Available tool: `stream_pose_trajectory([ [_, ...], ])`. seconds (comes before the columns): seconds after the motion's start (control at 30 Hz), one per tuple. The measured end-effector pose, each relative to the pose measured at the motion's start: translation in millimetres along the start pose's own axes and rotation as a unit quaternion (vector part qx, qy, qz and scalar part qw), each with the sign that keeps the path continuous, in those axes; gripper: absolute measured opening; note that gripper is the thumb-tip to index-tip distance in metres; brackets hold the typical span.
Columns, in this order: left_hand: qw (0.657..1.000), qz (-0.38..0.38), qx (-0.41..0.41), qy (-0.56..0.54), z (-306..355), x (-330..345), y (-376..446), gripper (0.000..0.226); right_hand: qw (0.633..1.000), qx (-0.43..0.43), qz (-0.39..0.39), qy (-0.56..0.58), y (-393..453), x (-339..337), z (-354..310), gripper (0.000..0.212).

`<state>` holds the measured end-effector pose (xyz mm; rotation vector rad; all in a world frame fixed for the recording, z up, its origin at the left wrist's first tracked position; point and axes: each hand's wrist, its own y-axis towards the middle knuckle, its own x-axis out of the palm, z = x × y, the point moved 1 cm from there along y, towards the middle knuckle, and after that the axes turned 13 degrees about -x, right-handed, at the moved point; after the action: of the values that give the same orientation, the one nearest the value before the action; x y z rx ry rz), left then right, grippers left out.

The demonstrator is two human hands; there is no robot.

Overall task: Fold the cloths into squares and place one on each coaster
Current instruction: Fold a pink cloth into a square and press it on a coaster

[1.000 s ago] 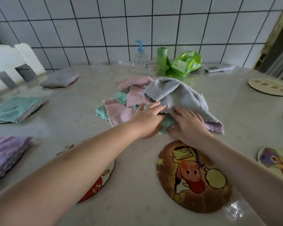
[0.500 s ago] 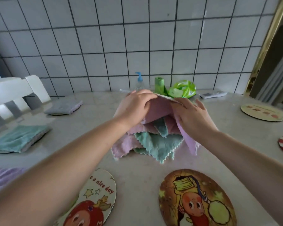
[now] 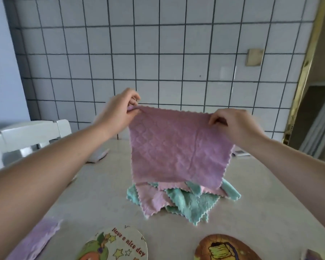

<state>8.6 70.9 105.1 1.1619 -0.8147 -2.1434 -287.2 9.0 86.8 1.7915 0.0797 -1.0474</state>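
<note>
Where the tabletop (image 3: 94, 199) meets the bottom of the view, a round white coaster (image 3: 114, 244) lies at the near edge, printed with a cartoon fruit, stars and the red words "Have a nice day". Just to its right a brown coaster (image 3: 226, 248) with a cartoon figure is cut off by the frame, and toward the near left corner lies a lilac cloth (image 3: 35, 239), blurred. Farther in, near the middle of the tabletop, sits a loose pile of cloths (image 3: 178, 200), teal and pale pink with zigzag edges. Above that pile, held up in the air, a pink-purple cloth (image 3: 176, 149) hangs spread flat, its lower edge dangling just over the heap. The left hand (image 3: 120, 111) pinches its top left corner between thumb and fingers, and the right hand (image 3: 233, 124) pinches the top right corner likewise. At the far left edge a white chair (image 3: 28, 136) stands against the table. Behind everything rises a wall of white tiles (image 3: 158, 53) with dark grout.
</note>
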Motion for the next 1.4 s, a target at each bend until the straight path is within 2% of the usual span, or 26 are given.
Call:
stream_pose_trajectory([
  [0.13,0.999,0.002,-0.035,-0.005,-1.7,-37.8,5.7,0.009,0.998,-0.005,0.048,0.037,17.1,-20.2,-18.5,0.012],
  [0.27,0.994,-0.006,-0.103,-0.037,-9.6,-62.9,7.1,0.009,0.991,0.01,0.1,0.089,29.8,-31.0,-33.7,0.021],
  [0.37,0.978,-0.049,-0.179,-0.094,-22.2,-68.1,-3.1,0.003,0.994,0.029,0.061,0.089,30.2,-25.2,-34.3,0.012],
  [0.43,0.966,-0.065,-0.216,-0.128,-34.0,-68.3,-11.5,0.008,0.993,0.046,0.026,0.11,24.8,-14.0,-30.4,0.005],
  [0.5,0.952,-0.078,-0.246,-0.166,-42.1,-69.8,-19.7,0.012,0.987,0.054,0.014,0.154,19.0,-1.9,-28.0,0.014],
  [0.57,0.939,-0.077,-0.268,-0.203,-45.5,-74.6,-25.6,0.009,0.98,0.055,0.034,0.186,16.6,6.4,-30.1,0.02],
  [0.63,0.931,-0.061,-0.282,-0.224,-43.0,-84.4,-30.4,0.007,0.968,0.064,0.058,0.234,13.5,7.0,-37.4,0.011],
  [0.73,0.926,-0.055,-0.276,-0.253,-38.2,-104.6,-42.2,0.007,0.935,0.069,0.075,0.339,-1.6,6.4,-49.7,0.026],
  [0.83,0.945,-0.076,-0.242,-0.207,-33.1,-120.6,-72.2,0.005,0.902,0.097,0.08,0.413,-28.0,5.1,-68.4,0.01],
  [0.9,0.955,-0.106,-0.229,-0.156,-32.8,-125.2,-105.1,0.005,0.866,0.131,0.055,0.479,-55.0,7.8,-79.8,0.013],
  [0.97,0.951,-0.155,-0.239,-0.121,-42.3,-126.6,-142.6,0.004,0.857,0.158,0.011,0.491,-87.3,16.6,-87.9,0.018],
  [1.07,0.926,-0.252,-0.27,-0.079,-56.4,-120.1,-199.9,0.004,0.846,0.231,-0.052,0.478,-141.3,34.8,-94.8,0.025],
  [1.17,0.893,-0.322,-0.302,-0.089,-62.7,-107.4,-247.9,0.01,0.821,0.29,-0.11,0.48,-187.1,49.5,-99.9,0.054],
  [1.2,0.882,-0.35,-0.304,-0.083,-63.0,-104.3,-260.9,0.013,0.811,0.305,-0.121,0.484,-200.6,53.0,-100.2,0.052],
  [1.27,0.852,-0.404,-0.318,-0.099,-66.5,-102.0,-282.8,0.013,0.792,0.326,-0.141,0.497,-222.0,56.7,-105.5,0.032],
  [1.33,0.821,-0.439,-0.341,-0.133,-72.4,-100.7,-297.2,0.036,0.784,0.331,-0.164,0.5,-238.4,59.2,-105.4,0.032],
  [1.4,0.806,-0.457,-0.347,-0.144,-76.7,-96.5,-305.8,0.053,0.768,0.35,-0.183,0.504,-246.2,58.9,-106.0,0.03],
])
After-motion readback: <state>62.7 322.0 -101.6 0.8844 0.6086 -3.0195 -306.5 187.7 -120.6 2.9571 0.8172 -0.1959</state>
